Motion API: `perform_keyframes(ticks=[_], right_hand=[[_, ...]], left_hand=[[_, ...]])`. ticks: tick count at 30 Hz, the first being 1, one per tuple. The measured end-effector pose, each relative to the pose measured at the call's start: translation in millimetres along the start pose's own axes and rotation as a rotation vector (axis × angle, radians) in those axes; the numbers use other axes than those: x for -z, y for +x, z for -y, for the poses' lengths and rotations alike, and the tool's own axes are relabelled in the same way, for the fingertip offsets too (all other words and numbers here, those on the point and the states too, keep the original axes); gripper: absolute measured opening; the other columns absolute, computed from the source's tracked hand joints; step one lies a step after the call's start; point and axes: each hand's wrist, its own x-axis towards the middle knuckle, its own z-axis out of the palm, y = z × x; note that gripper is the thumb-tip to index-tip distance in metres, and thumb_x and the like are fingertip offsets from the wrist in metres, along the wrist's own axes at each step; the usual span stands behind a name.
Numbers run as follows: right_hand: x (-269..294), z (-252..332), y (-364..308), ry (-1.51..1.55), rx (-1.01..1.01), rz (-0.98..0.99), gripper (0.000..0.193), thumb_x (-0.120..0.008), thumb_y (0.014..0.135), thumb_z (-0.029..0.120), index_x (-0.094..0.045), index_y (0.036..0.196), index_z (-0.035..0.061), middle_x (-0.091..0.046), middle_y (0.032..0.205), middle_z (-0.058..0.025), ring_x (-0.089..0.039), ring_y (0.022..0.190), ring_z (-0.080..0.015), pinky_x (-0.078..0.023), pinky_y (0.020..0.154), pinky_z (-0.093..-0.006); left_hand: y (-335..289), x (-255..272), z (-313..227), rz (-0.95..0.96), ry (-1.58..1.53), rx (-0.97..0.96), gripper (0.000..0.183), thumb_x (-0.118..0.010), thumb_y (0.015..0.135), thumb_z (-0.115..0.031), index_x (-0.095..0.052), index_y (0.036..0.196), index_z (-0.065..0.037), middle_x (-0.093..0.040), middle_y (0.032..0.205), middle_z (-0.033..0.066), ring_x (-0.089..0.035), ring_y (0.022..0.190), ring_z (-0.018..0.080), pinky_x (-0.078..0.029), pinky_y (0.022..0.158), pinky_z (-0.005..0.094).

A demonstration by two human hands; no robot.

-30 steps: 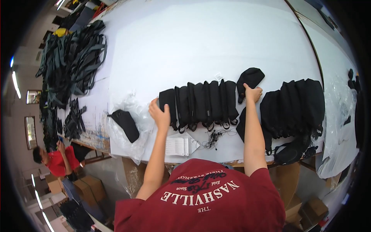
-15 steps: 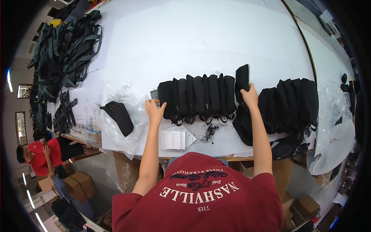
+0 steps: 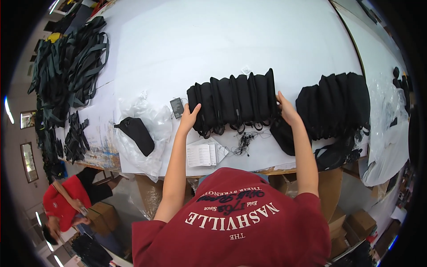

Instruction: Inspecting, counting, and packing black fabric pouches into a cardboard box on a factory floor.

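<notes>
Oblong black fabric pouches (image 3: 229,100), tightly rowed, are flanked by the half-open left hand (image 3: 188,119) at nine o'clock, half-open right hand (image 3: 288,111) at three.

Black pouches (image 3: 227,104) (two rows) on white table (image 3: 231,40)

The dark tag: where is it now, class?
In the head view, the dark tag lies left of centre, between the clear plastic and the row of black pouches, beside the left hand.
</notes>
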Motion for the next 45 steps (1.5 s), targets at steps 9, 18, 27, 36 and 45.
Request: perform_keyframes(ticks=[9,18,27,36,45], right_hand=[[-34,10,-5,-0.223,0.076,-0.066,0.073,-0.046,0.09,0.05,-0.025,0.14,0.0006,-0.038,0.138,-0.014,-0.04,0.123,-0.0236,-0.03,0.103,-0.0325],[-51,23,-13,-0.255,0.061,-0.029,0.072,-0.065,0.08,0.044,-0.043,0.126,-0.0073,-0.055,0.119,-0.0166,-0.054,0.108,-0.0218,-0.039,0.094,-0.0296],[-33,24,-18,0.028,-0.012,0.043,0.063,-0.068,0.079,0.035,-0.048,0.123,-0.0057,-0.058,0.116,-0.0136,-0.056,0.105,-0.021,-0.042,0.092,-0.0303],[-64,53,-107,0.04,0.513,-0.07,0.057,-0.073,0.074,0.012,-0.049,0.123,-0.0031,-0.056,0.116,-0.0108,-0.056,0.103,-0.022,-0.042,0.093,-0.0325],[-117,51,-149,-0.588,1.246,-0.023,0.06,-0.076,0.07,0.015,-0.051,0.122,-0.0015,-0.058,0.12,-0.0122,-0.055,0.107,-0.0248,-0.04,0.095,-0.0323]], left_hand=[[7,-8,-36,0.097,-0.059,0.102,0.079,-0.068,0.076,-0.051,-0.041,0.122,0.007,-0.054,0.114,0.0186,-0.053,0.108,0.0247,-0.041,0.093,0.0311],[9,-31,-56,0.065,0.085,-0.033,0.091,-0.081,0.057,-0.046,-0.043,0.119,0.009,-0.059,0.11,0.0227,-0.06,0.101,0.0308,-0.046,0.087,0.0341],[-14,-47,-118,-0.019,0.267,-0.06,0.076,-0.076,0.06,-0.037,-0.047,0.118,0.003,-0.062,0.105,0.0217,-0.061,0.096,0.0317,-0.047,0.085,0.0352],[-148,15,-154,-0.276,-0.178,-0.398,0.066,-0.079,0.065,-0.029,-0.052,0.116,0.002,-0.062,0.104,0.0178,-0.061,0.094,0.0271,-0.047,0.084,0.0345],[-336,61,51,-0.543,0.507,-0.681,0.073,-0.081,0.066,-0.016,-0.045,0.127,0.0,-0.049,0.128,0.0139,-0.045,0.119,0.0207,-0.038,0.099,0.0372]])
